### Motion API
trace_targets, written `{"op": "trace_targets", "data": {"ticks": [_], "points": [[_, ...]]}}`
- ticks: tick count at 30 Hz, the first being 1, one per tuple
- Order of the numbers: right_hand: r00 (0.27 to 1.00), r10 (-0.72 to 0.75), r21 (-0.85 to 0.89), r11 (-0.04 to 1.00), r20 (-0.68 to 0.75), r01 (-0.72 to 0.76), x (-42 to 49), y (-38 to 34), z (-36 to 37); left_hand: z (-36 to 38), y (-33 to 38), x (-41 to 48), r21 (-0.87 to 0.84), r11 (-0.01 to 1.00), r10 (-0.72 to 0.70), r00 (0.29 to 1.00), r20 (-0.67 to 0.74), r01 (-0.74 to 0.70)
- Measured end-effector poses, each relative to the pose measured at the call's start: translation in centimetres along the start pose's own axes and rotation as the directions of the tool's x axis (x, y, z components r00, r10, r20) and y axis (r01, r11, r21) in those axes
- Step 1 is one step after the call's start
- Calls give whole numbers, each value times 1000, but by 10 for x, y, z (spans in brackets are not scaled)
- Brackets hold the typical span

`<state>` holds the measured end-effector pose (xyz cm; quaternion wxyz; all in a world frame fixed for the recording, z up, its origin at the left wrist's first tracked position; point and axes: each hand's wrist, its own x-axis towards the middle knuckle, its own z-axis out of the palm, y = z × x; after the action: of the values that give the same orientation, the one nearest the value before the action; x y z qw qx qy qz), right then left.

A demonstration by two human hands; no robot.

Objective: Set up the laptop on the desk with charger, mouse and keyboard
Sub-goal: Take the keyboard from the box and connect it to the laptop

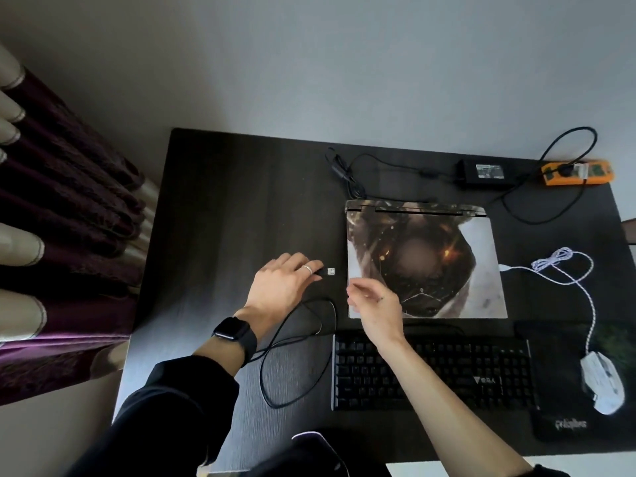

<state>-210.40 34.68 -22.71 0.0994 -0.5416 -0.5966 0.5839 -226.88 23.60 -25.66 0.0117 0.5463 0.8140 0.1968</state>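
Dark wood-grain counter [220, 208] stands against a pale wall, with curtains at the left. Closed laptop [425, 261] lies flat near the centre, lid decorated. Left hand [280, 282], palm down with wrist extended, pinches a black USB plug [327, 271] just left of the laptop; its cable [296, 352] loops back towards the black keyboard [433, 371], which lies nearer than the laptop. Right hand [373, 299] hovers over the laptop's near-left corner, fingers loosely spread, gripping nothing. Charger brick [485, 173] sits beyond the laptop, beside an orange power strip [578, 172]. White mouse [602, 382] rests on a mat at the near right.
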Motion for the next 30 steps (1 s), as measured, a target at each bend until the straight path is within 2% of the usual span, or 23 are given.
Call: {"op": "trace_targets", "data": {"ticks": [2, 5, 8, 12, 16, 22, 30], "points": [[996, -64, -193, 980, -60, 51, 9, 16, -6, 9, -8, 5, -10, 999, -47, 997, 54, 48], [975, -206, -448, 882, -87, 146, 31, 34, -13, 30, -9, 14, -23, 994, -107, 991, 76, 110], [943, -326, -619, 755, -68, 216, 58, 43, -5, 66, -9, 12, -72, 972, -220, 975, 39, 223], [854, -518, -764, 571, -50, 301, 88, 46, 8, 111, -4, 3, -96, 969, -233, 971, -55, 227], [791, -612, -807, 479, -26, 345, 103, 56, 22, 130, -3, 3, -154, 963, -244, 959, -145, 222], [737, -674, -792, 481, -60, 376, 106, 65, 29, 137, 0, 5, -190, 956, -257, 952, -167, 225], [719, -694, -832, 424, -44, 359, 105, 66, 33, 136, 5, 12, -184, 944, -306, 933, -188, 273]]}}
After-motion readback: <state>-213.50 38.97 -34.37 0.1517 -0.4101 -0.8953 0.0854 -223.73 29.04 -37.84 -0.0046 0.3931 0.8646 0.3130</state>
